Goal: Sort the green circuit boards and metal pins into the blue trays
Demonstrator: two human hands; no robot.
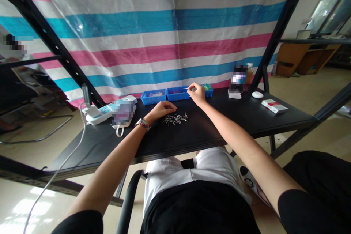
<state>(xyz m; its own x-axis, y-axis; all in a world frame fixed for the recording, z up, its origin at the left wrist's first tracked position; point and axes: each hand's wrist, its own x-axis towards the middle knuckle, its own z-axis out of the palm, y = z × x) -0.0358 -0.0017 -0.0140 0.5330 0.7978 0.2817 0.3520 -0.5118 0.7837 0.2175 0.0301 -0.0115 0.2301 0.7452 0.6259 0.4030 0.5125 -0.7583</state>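
My right hand (196,93) is raised at the blue bins, its fingertips pinched on a thin metal pin (184,88). The pin points left, above the middle blue bin (178,96). Low over the black table, my left hand (163,109) has its fingers loosely bent and apart, with nothing visible in them. Just right of and below that hand lies a loose pile of thin metal pins (176,118). A left blue bin (153,98) holds pale, clear-looking pieces. Partly behind my right hand, another blue bin (208,92) contains something green.
At the left of the table (203,128) are a white power strip (100,115) with a cable and a blurred pouch-like item (123,113). On the right stand a propped phone (238,78), a white oval object (257,95) and a red-white box (274,106). A striped sheet hangs behind.
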